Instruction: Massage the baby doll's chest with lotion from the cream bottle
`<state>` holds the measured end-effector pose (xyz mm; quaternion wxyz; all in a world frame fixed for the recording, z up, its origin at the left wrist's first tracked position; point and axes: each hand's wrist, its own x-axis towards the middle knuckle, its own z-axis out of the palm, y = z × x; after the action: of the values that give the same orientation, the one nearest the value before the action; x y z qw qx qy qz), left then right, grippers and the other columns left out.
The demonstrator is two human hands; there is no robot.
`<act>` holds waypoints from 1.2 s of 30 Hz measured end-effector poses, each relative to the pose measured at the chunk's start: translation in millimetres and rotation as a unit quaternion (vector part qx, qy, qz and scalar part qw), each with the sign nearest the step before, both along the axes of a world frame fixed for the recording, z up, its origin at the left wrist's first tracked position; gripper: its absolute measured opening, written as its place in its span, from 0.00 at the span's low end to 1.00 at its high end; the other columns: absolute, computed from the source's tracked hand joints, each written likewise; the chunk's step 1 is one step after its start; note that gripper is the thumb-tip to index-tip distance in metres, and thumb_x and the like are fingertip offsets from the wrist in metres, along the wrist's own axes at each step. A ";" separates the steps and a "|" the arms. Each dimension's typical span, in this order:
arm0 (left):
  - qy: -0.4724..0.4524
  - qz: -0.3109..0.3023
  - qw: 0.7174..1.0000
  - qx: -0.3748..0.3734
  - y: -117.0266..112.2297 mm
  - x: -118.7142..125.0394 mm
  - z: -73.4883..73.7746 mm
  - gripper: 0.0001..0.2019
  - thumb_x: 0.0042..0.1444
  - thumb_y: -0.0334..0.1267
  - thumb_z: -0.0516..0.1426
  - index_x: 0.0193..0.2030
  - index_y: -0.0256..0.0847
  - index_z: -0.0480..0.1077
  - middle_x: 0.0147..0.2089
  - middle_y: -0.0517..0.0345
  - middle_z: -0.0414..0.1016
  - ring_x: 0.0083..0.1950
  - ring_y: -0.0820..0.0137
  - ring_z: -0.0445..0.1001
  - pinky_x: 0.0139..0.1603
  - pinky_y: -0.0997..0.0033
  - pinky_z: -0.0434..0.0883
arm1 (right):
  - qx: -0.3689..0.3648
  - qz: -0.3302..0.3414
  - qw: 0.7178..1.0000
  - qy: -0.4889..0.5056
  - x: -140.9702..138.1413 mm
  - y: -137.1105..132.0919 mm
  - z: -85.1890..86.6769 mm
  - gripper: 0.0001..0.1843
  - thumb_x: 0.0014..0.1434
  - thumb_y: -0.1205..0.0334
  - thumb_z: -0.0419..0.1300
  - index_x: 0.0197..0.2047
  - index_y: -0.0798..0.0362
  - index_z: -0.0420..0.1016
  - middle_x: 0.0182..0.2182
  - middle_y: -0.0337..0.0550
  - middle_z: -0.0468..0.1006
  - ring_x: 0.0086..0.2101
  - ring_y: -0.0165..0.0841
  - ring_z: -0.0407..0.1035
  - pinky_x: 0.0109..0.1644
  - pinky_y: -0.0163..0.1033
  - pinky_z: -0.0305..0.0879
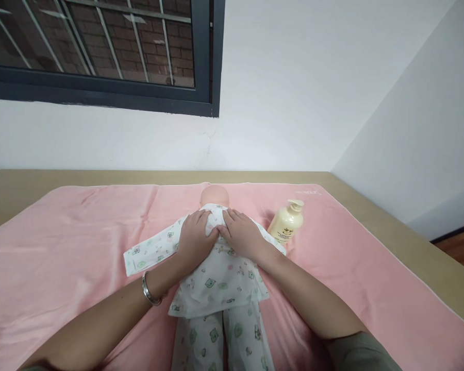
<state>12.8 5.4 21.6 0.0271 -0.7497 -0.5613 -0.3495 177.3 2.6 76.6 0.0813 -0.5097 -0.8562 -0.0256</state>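
Note:
A baby doll [215, 195] in a white printed top [220, 283] and matching trousers [239, 335] lies on a pink blanket [93, 221], its head toward the wall. My left hand [196, 234] rests flat on the left of the doll's upper body, fingers stretched toward the head. On the other side my right hand [243, 234] lies flat in the same way, and the two thumbs meet near the middle. Neither hand grips anything. One sleeve [150, 252] stretches out to the left; my right hand and forearm partly cover the other.
A cream pump bottle [288, 222] stands on the blanket to the right of the doll, close to the right sleeve. The blanket covers most of a wooden-toned table [375, 211]. Behind are a white wall [278, 103] and a dark-framed window [204, 62].

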 end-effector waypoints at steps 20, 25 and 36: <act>0.008 0.005 1.000 0.009 -6.5 1.8 4.9 0.20 0.61 0.45 0.52 0.57 0.38 0.66 0.57 0.43 0.73 0.59 0.53 0.69 0.61 0.50 0.67 | -0.025 -0.005 0.999 0.020 0.3 3.7 -2.7 0.24 0.72 0.57 0.42 0.63 0.61 0.62 0.63 0.59 0.65 0.63 0.43 0.58 0.64 0.50 0.54; -0.002 -0.001 1.000 0.008 -9.2 1.6 5.0 0.21 0.60 0.47 0.53 0.57 0.39 0.67 0.57 0.44 0.73 0.60 0.53 0.69 0.61 0.49 0.66 | -0.024 -0.031 0.998 0.054 0.2 10.3 -2.1 0.23 0.71 0.58 0.44 0.63 0.59 0.63 0.62 0.55 0.67 0.62 0.41 0.60 0.64 0.47 0.55; 0.006 -0.013 0.999 -0.047 -5.7 -3.1 6.2 0.20 0.64 0.37 0.45 0.58 0.32 0.66 0.57 0.38 0.71 0.61 0.55 0.68 0.62 0.49 0.66 | -0.033 -0.036 0.996 0.075 -10.4 -7.1 -8.7 0.27 0.71 0.56 0.43 0.67 0.60 0.58 0.67 0.59 0.59 0.66 0.47 0.51 0.68 0.55 0.47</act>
<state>9.7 -0.3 27.8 -0.0090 -0.7593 -0.5674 -0.3186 166.9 -4.5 67.8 0.1278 -0.5427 -0.8293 0.0384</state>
